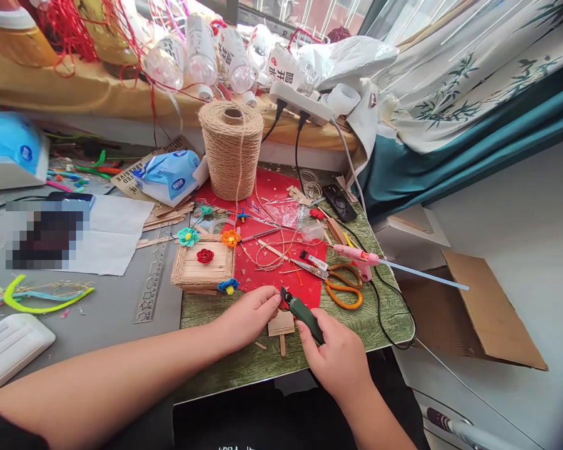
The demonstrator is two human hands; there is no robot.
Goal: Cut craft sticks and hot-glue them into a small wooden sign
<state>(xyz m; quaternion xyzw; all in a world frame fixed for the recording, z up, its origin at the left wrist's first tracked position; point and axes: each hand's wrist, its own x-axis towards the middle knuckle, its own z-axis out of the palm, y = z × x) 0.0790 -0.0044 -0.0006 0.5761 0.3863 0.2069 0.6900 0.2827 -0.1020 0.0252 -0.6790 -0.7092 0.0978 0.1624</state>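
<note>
My right hand (341,356) is wrapped round a dark green utility knife (306,316), its blade pointing up and to the left. At the blade, the fingers of my left hand (248,315) are pinched together; what they hold, if anything, is too small to make out. Just below lies a small flat piece made of craft sticks (281,324), with one stick projecting toward the table's front edge. Left of the hands stands a craft-stick box (187,270) edged with twine. It bears a red rose (205,256) and blue, orange and teal flowers.
Orange-handled scissors (344,294) and a pink glue gun (356,255) with a long glue stick lie to the right, its cord trailing over the edge. A tall twine spool (229,153) stands behind the box. A clear ruler (150,290) lies left. A power strip (303,103) rests on the sill.
</note>
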